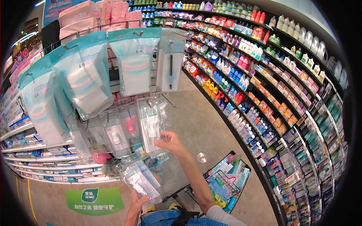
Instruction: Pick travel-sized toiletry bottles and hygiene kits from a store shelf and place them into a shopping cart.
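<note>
My right hand (172, 144) grips the lower right edge of a clear plastic pack holding a white-topped dispenser bottle (152, 125), its thumb across the front. The top of this pack is at a hook on the display rack. Lower down, my left hand (137, 202) holds several clear packs of empty-looking bottles (141, 179), tilted, with the thumb on the front one. Beside the right hand's pack hang a pack with a pink pump bottle (130, 125) and one with a clear spray bottle (116, 139). Above them hang teal-topped bags of white facial puffs (134, 70).
A bare metal hook (169, 100) juts out at the rack's right. A wire cart (239, 195) of boxed goods stands on the floor to the right. Long shelves of cleaning products (226, 67) curve along the right. A green floor sticker (94, 202) lies lower left.
</note>
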